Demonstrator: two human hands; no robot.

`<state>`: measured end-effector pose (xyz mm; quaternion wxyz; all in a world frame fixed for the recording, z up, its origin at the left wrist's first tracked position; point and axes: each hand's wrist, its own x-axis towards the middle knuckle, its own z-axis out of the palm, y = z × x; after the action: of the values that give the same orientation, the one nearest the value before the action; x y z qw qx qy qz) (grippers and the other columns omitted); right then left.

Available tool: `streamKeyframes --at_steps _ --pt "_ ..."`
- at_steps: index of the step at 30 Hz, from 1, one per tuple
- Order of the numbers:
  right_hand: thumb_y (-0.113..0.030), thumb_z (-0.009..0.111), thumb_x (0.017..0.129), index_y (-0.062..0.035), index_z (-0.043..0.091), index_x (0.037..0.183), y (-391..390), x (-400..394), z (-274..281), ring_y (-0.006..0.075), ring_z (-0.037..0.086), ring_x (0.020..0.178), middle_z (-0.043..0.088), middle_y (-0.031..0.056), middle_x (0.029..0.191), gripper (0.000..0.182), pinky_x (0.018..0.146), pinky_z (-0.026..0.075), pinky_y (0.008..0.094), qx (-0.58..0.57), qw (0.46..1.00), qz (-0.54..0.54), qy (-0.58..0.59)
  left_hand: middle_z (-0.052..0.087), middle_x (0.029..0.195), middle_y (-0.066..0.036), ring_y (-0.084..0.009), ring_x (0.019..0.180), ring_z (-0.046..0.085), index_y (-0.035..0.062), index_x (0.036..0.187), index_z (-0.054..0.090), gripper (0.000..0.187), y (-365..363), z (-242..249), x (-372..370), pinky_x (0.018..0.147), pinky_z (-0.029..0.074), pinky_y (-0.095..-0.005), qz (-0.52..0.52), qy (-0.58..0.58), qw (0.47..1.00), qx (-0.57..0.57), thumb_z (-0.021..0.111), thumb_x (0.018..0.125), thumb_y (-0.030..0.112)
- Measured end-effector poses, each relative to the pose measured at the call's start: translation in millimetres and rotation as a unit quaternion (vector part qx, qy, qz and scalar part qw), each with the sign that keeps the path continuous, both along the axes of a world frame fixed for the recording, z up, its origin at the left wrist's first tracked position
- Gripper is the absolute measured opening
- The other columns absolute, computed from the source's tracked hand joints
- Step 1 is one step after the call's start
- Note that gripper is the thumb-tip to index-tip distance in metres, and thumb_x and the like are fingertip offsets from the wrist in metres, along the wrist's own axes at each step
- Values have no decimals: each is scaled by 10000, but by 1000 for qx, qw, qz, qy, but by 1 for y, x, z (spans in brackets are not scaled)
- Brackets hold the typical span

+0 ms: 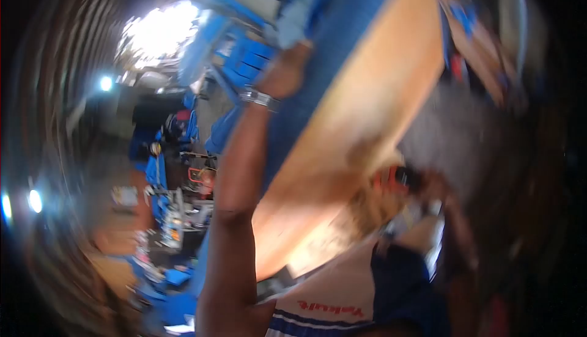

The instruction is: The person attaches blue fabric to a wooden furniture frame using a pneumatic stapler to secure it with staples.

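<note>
My left hand [284,74], with a metal-banded watch [258,97] on its wrist, is at the blue side of a long wooden panel [361,80]; its fingers are smeared by motion. Light blue cloth [292,22] lies just beyond it. On the panel's other side, my right hand [433,187] is closed around an orange and black object [394,180], too blurred to name. That object is close to the panel's lower right edge, beside a brown patterned surface [361,215].
Blue bins [247,59] stand at the upper left. Cluttered tools and parts [177,215] lie left of my left arm, near cardboard [113,270]. Another person's arm [480,56] shows at the upper right. Grey floor [455,123] lies right of the panel.
</note>
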<state>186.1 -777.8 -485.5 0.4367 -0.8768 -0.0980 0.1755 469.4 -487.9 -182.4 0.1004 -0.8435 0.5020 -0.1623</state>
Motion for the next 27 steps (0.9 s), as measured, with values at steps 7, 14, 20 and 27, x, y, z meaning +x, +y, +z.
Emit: streamKeyframes --at_steps 7,14,20,27 --pt "-357 692 801 -143 654 1250 64 -22 -61 337 657 1156 681 190 1225 498 956 528 468 -159 964 192 92 485 1434 -230 -409 1191 581 20 1505 334 880 -81 38 -134 952 514 -534 307 8 946 -103 715 842 453" --pt "-87 668 772 -113 472 1444 96 -19 -132 397 543 1299 454 195 1513 701 1114 411 453 -190 885 425 19 440 1417 -266 -377 1186 561 -30 1483 334 871 -86 27 -140 939 526 -505 314 -9 944 -98 740 789 305" --pt "-200 525 912 -234 474 1455 127 -29 -167 344 579 1284 592 143 1401 547 1078 398 544 -224 875 398 -161 460 1391 -236 -362 1156 568 -9 1481 345 850 -82 25 -137 935 521 -484 308 -37 943 -120 740 801 316" --pt "-305 528 950 -233 618 1281 162 -11 -216 274 655 1131 705 70 1199 351 1056 400 538 -239 844 450 -166 491 1338 -213 -361 1151 554 -4 1440 401 842 -84 22 -137 927 498 -500 312 -4 934 -173 780 793 381"
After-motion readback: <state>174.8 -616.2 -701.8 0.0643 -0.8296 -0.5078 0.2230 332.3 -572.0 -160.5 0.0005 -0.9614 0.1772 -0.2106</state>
